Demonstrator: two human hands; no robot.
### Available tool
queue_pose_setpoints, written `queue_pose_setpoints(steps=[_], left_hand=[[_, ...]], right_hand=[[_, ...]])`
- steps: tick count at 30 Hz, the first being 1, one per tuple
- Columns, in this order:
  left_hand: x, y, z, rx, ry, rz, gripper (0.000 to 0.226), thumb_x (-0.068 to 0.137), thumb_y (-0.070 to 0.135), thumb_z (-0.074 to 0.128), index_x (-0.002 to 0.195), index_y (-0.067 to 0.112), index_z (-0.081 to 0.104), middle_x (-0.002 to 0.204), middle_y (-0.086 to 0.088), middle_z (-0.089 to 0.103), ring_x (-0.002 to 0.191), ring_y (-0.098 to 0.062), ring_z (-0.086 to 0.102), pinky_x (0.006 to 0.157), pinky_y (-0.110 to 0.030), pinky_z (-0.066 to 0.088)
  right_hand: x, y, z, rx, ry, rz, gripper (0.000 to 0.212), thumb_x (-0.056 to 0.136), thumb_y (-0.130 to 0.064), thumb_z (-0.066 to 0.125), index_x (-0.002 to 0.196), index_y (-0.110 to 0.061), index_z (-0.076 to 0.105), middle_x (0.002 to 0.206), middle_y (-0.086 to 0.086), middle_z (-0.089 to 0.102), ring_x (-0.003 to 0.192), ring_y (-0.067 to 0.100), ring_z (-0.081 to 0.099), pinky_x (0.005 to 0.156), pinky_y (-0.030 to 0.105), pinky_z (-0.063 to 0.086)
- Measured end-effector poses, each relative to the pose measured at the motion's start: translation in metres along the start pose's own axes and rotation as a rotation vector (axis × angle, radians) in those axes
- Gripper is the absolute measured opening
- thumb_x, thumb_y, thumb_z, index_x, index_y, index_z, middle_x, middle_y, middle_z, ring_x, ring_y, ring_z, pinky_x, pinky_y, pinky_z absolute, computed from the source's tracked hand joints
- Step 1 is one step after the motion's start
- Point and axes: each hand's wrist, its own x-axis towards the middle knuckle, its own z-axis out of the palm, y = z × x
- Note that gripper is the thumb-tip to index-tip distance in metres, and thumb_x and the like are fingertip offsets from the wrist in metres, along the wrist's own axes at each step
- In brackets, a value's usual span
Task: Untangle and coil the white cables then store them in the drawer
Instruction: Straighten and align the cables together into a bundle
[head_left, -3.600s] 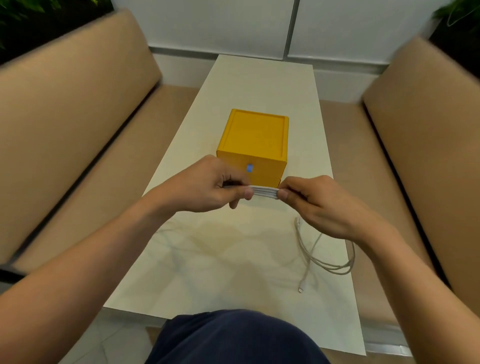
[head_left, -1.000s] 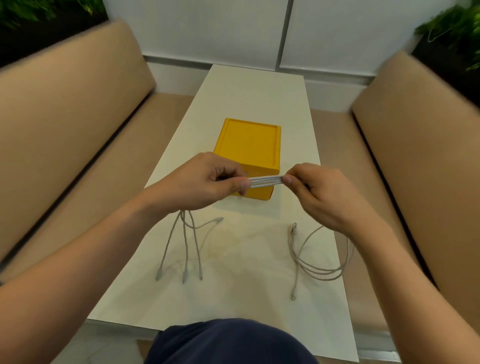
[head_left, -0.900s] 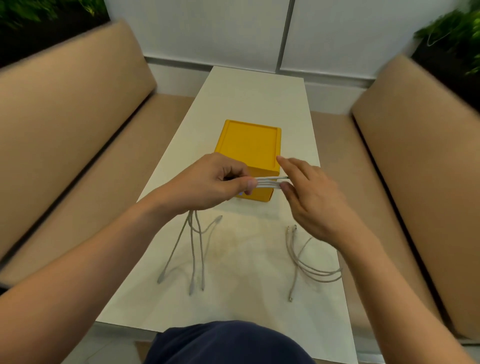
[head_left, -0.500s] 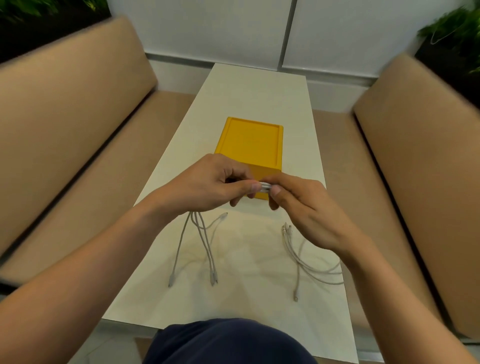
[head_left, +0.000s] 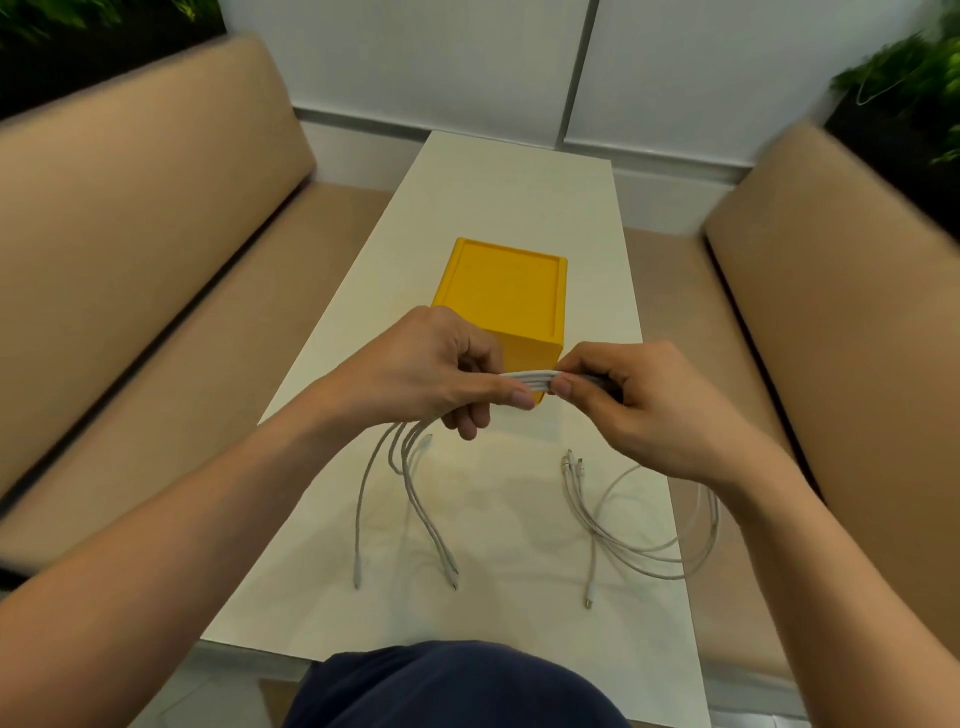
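Between two tan benches (head_left: 130, 260), a white table (head_left: 519, 208) holds a yellow drawer box (head_left: 504, 291). Above the table, the left hand (head_left: 421, 369) and right hand (head_left: 639, 405) both pinch a folded cable bundle (head_left: 530, 376); a second cable (head_left: 623, 540) lies loose at right.

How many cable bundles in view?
2. The held bundle is pinched between the left hand and right hand, ends trailing onto the table. The loose bundle lies on the table near the right wrist. More may be hidden in the hands.
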Motion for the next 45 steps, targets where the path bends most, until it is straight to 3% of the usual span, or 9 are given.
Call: queue_pose_setpoints(steps=[3,13,19,24,31,34,39,43,45], left_hand=[[-0.003,-0.007,-0.009,-0.079,-0.142,-0.061,0.017,0.092,0.023,0.073,0.092,0.005,0.075,0.079,-0.011,0.077,0.071,-0.024,0.077,0.069,-0.035,0.063],[-0.013,-0.009,-0.023,-0.155,-0.193,0.055,0.026,0.099,0.031,0.061,0.102,0.008,0.071,0.069,-0.004,0.063,0.056,-0.018,0.054,0.056,-0.026,0.046],[-0.005,-0.02,-0.02,0.277,0.027,0.0,0.022,0.101,0.035,0.062,0.082,0.03,0.071,0.06,0.01,0.063,0.051,-0.005,0.046,0.053,-0.02,0.035],[-0.017,-0.007,-0.026,0.123,-0.099,0.228,0.022,0.1,0.035,0.063,0.082,0.025,0.073,0.06,0.004,0.048,0.057,-0.01,0.038,0.054,-0.025,0.03],[-0.007,-0.006,-0.026,0.227,0.181,0.278,0.021,0.097,0.035,0.062,0.082,0.024,0.073,0.058,0.007,0.049,0.053,-0.008,0.039,0.052,-0.024,0.029],[-0.008,-0.008,-0.022,0.325,0.061,0.245,0.022,0.101,0.031,0.064,0.08,0.027,0.07,0.055,0.013,0.047,0.052,-0.008,0.04,0.051,-0.019,0.027],[-0.009,0.001,-0.029,0.227,-0.111,0.17,0.027,0.099,0.04,0.063,0.079,0.024,0.072,0.056,0.008,0.042,0.053,-0.009,0.034,0.052,-0.024,0.027],[-0.007,0.0,-0.024,0.118,-0.088,0.156,0.026,0.095,0.039,0.061,0.078,0.023,0.073,0.057,0.006,0.042,0.053,-0.015,0.032,0.05,-0.027,0.026],[-0.005,-0.001,-0.021,0.107,-0.075,0.145,0.027,0.094,0.04,0.061,0.078,0.023,0.073,0.057,0.001,0.041,0.054,-0.019,0.031,0.05,-0.029,0.025]], right_hand=[[0.001,0.003,-0.002,0.004,0.09,0.0,0.017,0.102,-0.033,0.06,0.095,-0.025,0.072,0.056,0.0,0.053,0.05,0.015,0.044,0.047,0.024,0.029],[0.004,0.008,-0.003,-0.048,0.091,0.062,0.025,0.104,-0.037,0.052,0.09,-0.023,0.067,0.053,-0.004,0.049,0.051,0.013,0.045,0.047,0.024,0.031],[-0.009,-0.003,-0.004,0.054,0.065,-0.068,0.024,0.103,-0.029,0.059,0.081,-0.021,0.065,0.055,-0.001,0.048,0.05,0.015,0.041,0.048,0.021,0.025],[-0.008,0.015,0.01,-0.089,0.072,-0.062,0.034,0.102,-0.048,0.049,0.089,-0.024,0.068,0.059,-0.007,0.054,0.054,0.016,0.048,0.048,0.035,0.038],[-0.021,0.004,0.014,-0.154,0.064,-0.166,0.037,0.102,-0.049,0.045,0.086,-0.023,0.064,0.064,-0.008,0.049,0.056,0.014,0.043,0.05,0.034,0.039],[-0.013,0.017,-0.006,0.056,0.199,-0.067,0.026,0.103,-0.037,0.058,0.083,-0.024,0.067,0.058,-0.002,0.05,0.05,0.015,0.04,0.049,0.024,0.029],[-0.009,0.023,-0.002,0.199,0.028,0.029,0.025,0.103,-0.033,0.056,0.083,-0.026,0.068,0.058,-0.001,0.046,0.052,0.008,0.036,0.052,0.02,0.028],[-0.005,0.022,-0.007,0.155,-0.121,0.144,0.028,0.107,-0.04,0.047,0.103,-0.028,0.071,0.078,0.0,0.065,0.068,0.01,0.057,0.066,0.031,0.043],[-0.004,0.018,-0.005,0.016,-0.162,0.174,0.038,0.109,-0.045,0.039,0.138,-0.033,0.059,0.118,-0.009,0.07,0.103,0.008,0.064,0.09,0.034,0.049]])
